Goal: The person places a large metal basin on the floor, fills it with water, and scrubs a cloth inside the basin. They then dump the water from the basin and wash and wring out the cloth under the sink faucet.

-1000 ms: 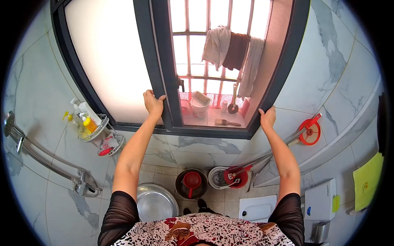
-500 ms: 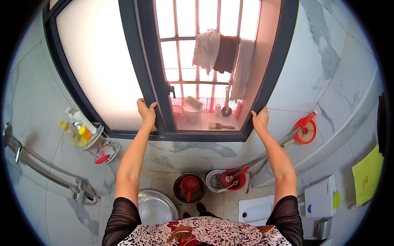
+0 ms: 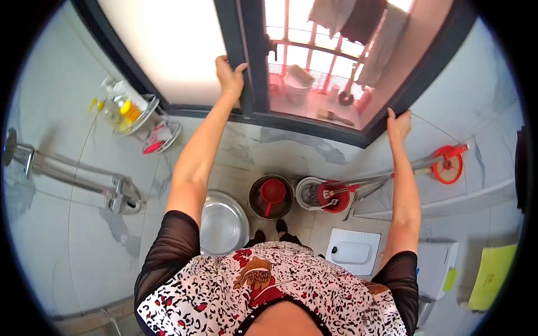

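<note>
My left hand [image 3: 230,79] grips the upright edge of the dark window frame [image 3: 256,84] at the middle of the window, beside the frosted pane [image 3: 168,50]. Its thumb lies on the frame and the other fingers are partly hidden. At the lower right corner of the same frame, my right hand [image 3: 399,126] holds the outer edge, thumb raised against it. Both arms are stretched forward. Behind the pane between my hands, a white tub [image 3: 297,89], a brush [image 3: 334,117] and hanging cloths [image 3: 364,22] show.
Bottles stand on a corner rack [image 3: 137,120] at left, above a shower mixer [image 3: 124,196]. On the floor are a metal basin [image 3: 224,224], a pot with a red dipper [image 3: 273,191], buckets [image 3: 311,193] and a squat toilet [image 3: 353,251]. Long handles lean at right near a red-rimmed strainer [image 3: 447,164].
My view has tipped downward and turned, so the window sits higher and further right and more of the floor shows. Both hands keep about the same places on the frame.
</note>
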Available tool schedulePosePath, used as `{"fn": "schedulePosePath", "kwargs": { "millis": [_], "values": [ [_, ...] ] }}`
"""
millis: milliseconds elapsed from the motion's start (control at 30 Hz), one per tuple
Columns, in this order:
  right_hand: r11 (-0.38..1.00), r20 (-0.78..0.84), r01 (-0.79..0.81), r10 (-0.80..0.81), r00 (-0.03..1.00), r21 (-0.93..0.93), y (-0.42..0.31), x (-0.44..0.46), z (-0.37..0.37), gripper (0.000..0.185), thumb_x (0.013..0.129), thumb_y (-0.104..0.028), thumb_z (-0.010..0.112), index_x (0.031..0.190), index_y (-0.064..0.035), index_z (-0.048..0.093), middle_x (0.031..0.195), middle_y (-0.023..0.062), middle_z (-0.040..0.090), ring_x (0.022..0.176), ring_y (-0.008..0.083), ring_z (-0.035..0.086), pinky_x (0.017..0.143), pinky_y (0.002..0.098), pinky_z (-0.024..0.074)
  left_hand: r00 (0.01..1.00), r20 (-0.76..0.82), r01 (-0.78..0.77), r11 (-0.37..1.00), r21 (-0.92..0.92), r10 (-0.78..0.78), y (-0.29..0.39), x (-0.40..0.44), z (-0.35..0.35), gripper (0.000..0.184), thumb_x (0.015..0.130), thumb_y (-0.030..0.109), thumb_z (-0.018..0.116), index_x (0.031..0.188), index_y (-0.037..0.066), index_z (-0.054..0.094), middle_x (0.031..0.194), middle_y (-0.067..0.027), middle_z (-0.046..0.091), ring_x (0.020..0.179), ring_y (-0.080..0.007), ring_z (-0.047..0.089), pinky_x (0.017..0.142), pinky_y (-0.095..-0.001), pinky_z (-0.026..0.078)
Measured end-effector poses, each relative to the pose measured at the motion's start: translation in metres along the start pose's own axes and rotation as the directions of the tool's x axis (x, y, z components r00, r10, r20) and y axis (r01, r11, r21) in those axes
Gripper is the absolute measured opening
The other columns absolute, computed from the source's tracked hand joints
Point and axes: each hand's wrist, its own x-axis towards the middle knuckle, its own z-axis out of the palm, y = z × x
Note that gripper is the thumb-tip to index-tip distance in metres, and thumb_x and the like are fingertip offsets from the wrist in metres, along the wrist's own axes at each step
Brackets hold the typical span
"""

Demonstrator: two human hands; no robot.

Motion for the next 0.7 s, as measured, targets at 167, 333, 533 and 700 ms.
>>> {"fn": "schedulePosePath", "kwargs": {
  "millis": [167, 333, 533, 700],
  "values": [
    [0.996, 0.005, 0.083, -0.083, 0.997, -0.039, -0.011, -0.006, 0.009, 0.050, 0.068, -0.026, 0.072, 0.093, 0.0088, 0.046, 0.085, 0.0281, 0.056, 0.081, 0.0436, 0.054, 0.074, 0.0459, 0.0432, 0.997, -0.075, -0.027, 0.998, 0.053, 0.031, -0.017, 0.014, -0.011, 0.051, 0.060, 0.011, 0.078, 0.095, -0.001, 0.045, 0.081, -0.0075, 0.047, 0.071, -0.0169, 0.045, 0.067, -0.0273, 0.041],
    [0.984, 0.010, 0.159, -0.161, 0.987, 0.082, -0.035, -0.016, 0.016, 0.047, 0.068, -0.026, 0.072, 0.088, 0.0071, 0.046, 0.082, 0.0288, 0.055, 0.080, 0.0444, 0.054, 0.071, 0.0458, 0.0429, 0.998, -0.011, 0.064, 0.998, -0.013, -0.064, -0.042, 0.029, -0.031, 0.052, 0.063, 0.010, 0.077, 0.101, -0.002, 0.042, 0.092, -0.0108, 0.049, 0.083, -0.0196, 0.049, 0.075, -0.0293, 0.043],
    [0.981, 0.094, 0.092, -0.109, 0.990, 0.171, -0.065, -0.031, 0.027, 0.059, 0.067, -0.028, 0.073, 0.102, 0.0093, 0.044, 0.084, 0.0293, 0.056, 0.079, 0.0435, 0.056, 0.069, 0.0436, 0.0461, 0.982, 0.052, 0.186, 0.975, -0.125, -0.181, -0.057, 0.046, -0.061, 0.053, 0.065, 0.005, 0.073, 0.106, 0.000, 0.039, 0.097, -0.0102, 0.044, 0.092, -0.0188, 0.046, 0.082, -0.0302, 0.040],
    [0.960, 0.046, 0.220, -0.232, 0.972, 0.174, -0.089, -0.042, 0.041, 0.049, 0.068, -0.027, 0.072, 0.091, 0.0074, 0.045, 0.078, 0.0265, 0.055, 0.069, 0.0418, 0.056, 0.061, 0.0438, 0.0466, 0.988, 0.029, 0.150, 0.988, -0.021, -0.150, -0.093, 0.063, -0.083, 0.050, 0.063, 0.006, 0.074, 0.101, 0.002, 0.042, 0.086, -0.0049, 0.042, 0.079, -0.0136, 0.042, 0.071, -0.0250, 0.039]
  ]
}}
